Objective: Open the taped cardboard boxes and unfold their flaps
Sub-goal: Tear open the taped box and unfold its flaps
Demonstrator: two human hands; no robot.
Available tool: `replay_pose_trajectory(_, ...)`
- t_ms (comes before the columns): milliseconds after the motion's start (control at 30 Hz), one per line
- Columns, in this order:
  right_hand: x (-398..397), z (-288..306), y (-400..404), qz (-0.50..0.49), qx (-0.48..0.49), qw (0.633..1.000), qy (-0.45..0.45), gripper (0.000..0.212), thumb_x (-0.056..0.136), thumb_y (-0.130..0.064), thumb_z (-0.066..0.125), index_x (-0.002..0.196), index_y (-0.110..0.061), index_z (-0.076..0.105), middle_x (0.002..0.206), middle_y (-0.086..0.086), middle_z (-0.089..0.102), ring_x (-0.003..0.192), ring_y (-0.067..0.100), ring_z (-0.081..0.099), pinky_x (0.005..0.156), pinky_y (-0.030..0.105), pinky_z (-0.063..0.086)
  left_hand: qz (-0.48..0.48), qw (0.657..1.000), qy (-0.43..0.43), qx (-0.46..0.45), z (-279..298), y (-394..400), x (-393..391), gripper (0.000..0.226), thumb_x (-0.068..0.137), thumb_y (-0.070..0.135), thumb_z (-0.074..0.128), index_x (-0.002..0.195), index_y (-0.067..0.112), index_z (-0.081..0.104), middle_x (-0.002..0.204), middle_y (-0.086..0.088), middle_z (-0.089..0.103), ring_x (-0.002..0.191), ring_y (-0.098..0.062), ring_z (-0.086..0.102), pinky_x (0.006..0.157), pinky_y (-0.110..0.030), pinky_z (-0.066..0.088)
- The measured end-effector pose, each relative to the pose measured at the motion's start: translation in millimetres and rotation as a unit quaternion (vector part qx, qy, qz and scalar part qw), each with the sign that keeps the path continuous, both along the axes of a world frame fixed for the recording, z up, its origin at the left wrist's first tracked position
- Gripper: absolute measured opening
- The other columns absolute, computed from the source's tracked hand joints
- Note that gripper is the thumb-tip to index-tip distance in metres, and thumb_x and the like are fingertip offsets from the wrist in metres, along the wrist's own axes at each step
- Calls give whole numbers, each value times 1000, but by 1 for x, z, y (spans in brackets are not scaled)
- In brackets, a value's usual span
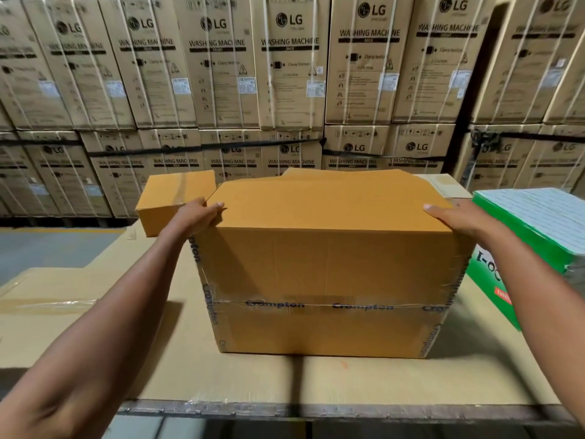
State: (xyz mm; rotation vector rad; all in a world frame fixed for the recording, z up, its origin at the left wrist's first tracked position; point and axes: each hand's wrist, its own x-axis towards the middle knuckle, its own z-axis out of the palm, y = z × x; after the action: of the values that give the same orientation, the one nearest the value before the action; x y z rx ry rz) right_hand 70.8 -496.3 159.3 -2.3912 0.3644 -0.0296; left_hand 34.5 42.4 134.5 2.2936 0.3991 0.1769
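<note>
**boxguy:** Warehouse setting, wall of washing machine cartons point(285, 74) stacked behind, and the work surface is a flat sheet of cardboard point(95, 312) laid over something bigger. The big box point(329, 264) sits in the middle of it, printed tape point(316, 305) wrapped around its front and side edges. Left hand point(198, 217) has its fingers curled over the top left corner, gripping the top flap point(316, 201). Right hand point(456, 217) lies over the top right corner with the thumb on the flap; the fingers drop behind the edge, so I can't tell how hard it's holding.

**tapehater:** So what's the risk?

**boxguy:** My guess is tearing. The flap already looks loose along the back, but tape still runs down both side edges. If it's yanked while that tape holds, the cardboard rips at the fold instead of unfolding.

**tapehater:** And the neighbours?

**boxguy:** Small box point(177, 201) sits just beside the left hand, green box point(538, 236) right by the right one. Swing the flaps wide and either could get shoved. The big box could also slide on that smooth sheet, since nothing pins it down.
</note>
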Motion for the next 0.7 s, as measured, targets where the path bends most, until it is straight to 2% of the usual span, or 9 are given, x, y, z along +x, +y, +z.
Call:
replay_pose_trajectory(100,-6,1,-7,-2,149,984,93,97,61,-76,76,130,-11,56,118,18,68,103,36,67,91,47,54,20,998,-11,-57,2,-10,-13,46,89,60,63,87,14,69,98,-13,70,90,-25,59,90,-45,46)
replay_pose_trajectory(200,-12,-3,-12,12,203,974,100,96,56,-72,81,125,-11,55,106,20,72,95,35,70,77,45,58,18,997,1,-76,0,-13,-25,49,84,64,68,89,16,61,92,-3,57,95,-25,51,88,-43,39)
replay_pose_trajectory(300,-17,-8,-14,23,207,976,65,108,37,-75,84,122,-13,61,102,18,74,92,35,72,80,46,58,10,995,-34,-94,-4,-10,-31,59,81,63,71,100,7,65,93,-7,63,88,-23,55,80,-38,40)
replay_pose_trajectory(367,-23,-9,-15,35,214,975,39,104,34,-73,84,118,-15,66,100,16,75,91,34,73,84,44,58,5,992,-62,-107,-6,-10,-36,60,81,60,73,98,3,67,85,-7,64,81,-21,54,71,-34,38)
replay_pose_trajectory(433,-29,-11,-19,46,224,973,15,102,35,-73,86,116,-16,68,102,14,75,94,33,72,90,45,56,8,989,-80,-122,-9,-12,-42,53,81,57,75,97,7,67,79,-3,63,77,-19,54,66,-30,37)
replay_pose_trajectory(533,-35,-16,-25,57,236,970,-13,112,21,-79,85,112,-17,69,102,11,76,97,33,71,96,49,54,19,984,-105,-142,-13,-15,-48,51,82,53,76,109,10,69,88,-3,69,78,-15,57,63,-25,40)
replay_pose_trajectory(600,-36,-24,-30,59,249,966,-33,118,19,-80,85,117,-17,67,105,10,76,98,31,71,90,45,57,17,981,-127,-143,-19,-17,-53,54,82,53,76,121,16,67,99,-3,70,81,-12,59,62,-21,44)
replay_pose_trajectory(633,-39,-28,-30,62,257,963,-47,121,20,-79,85,122,-17,65,108,9,75,99,29,70,83,40,57,15,979,-145,-141,-24,-17,-55,59,81,54,76,126,18,65,105,-2,70,85,-11,61,65,-22,47)
replay_pose_trajectory(700,-43,-41,-30,72,289,952,-74,123,26,-77,87,132,-20,61,115,6,73,101,23,69,78,33,53,19,974,-183,-136,-39,-20,-61,66,81,51,77,136,21,58,121,1,68,102,-14,63,82,-29,53)
